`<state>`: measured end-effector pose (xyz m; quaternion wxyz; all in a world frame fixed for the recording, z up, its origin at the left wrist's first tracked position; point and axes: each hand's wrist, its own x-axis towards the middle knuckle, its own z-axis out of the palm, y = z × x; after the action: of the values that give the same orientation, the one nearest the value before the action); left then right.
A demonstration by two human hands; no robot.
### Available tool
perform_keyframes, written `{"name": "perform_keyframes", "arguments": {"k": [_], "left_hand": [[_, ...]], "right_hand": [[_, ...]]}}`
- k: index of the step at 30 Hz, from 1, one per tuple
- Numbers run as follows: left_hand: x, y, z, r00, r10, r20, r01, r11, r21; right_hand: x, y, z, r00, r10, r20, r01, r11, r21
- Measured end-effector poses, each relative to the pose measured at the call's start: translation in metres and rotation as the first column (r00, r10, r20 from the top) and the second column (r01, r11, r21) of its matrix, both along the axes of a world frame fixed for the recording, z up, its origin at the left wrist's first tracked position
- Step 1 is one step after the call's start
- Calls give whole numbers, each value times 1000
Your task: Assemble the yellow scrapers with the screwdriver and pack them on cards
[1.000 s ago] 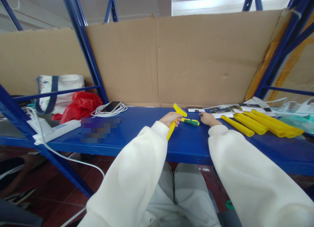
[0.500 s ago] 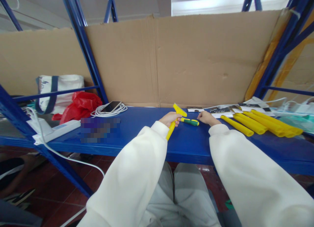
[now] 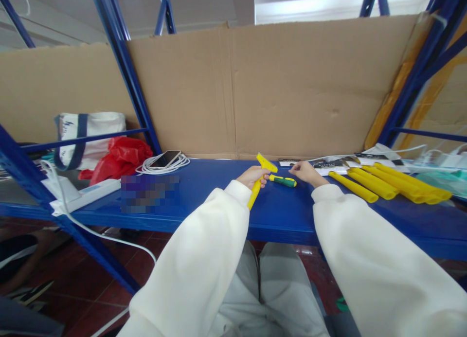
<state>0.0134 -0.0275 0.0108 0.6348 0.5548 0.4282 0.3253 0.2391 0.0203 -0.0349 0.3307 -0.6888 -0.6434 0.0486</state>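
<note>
My left hand [image 3: 252, 176] is wrapped round the handle of a yellow scraper [image 3: 266, 163], its wide head pointing up and away from me. Just right of that hand, a screwdriver [image 3: 284, 181] with a green and yellow handle lies on the blue shelf top; I cannot see its shank. Beyond the screwdriver's right end, my right hand [image 3: 306, 173] is closed in a pinch above the shelf. Whatever its fingertips hold, if anything, is too small to make out. A small black-and-white packet [image 3: 289, 162] lies behind the right hand.
Several yellow tubes [image 3: 375, 184] lie at right, by flat black-and-white packets [image 3: 330, 166]. At left are a phone [image 3: 166, 158] on a coiled white cable [image 3: 146, 169], a red plastic bag [image 3: 126, 157] and a white power strip [image 3: 95, 191]. Cardboard [image 3: 284, 94] walls the back.
My right hand has moved slightly left, its fingertips nearer the scraper head. The left hand keeps the scraper in nearly the same place, and the screwdriver lies where it was.
</note>
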Motion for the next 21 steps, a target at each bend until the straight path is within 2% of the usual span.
{"name": "perform_keyframes", "arguments": {"k": [3, 7, 13, 21], "left_hand": [[0, 1, 0, 1000, 8, 6, -8, 1000, -9], [1, 0, -1, 1000, 1, 24, -1, 1000, 2], [1, -2, 1, 999, -46, -1, 46, 999, 14], [0, -2, 1, 999, -32, -13, 32, 999, 15]], "right_hand": [[-16, -5, 5, 962, 172, -210, -137, 976, 170], [-40, -13, 10, 895, 349, -276, -286, 926, 245], [-48, -15, 8, 917, 331, -223, -272, 927, 257], [-49, -16, 9, 926, 351, -143, -302, 911, 280]]}}
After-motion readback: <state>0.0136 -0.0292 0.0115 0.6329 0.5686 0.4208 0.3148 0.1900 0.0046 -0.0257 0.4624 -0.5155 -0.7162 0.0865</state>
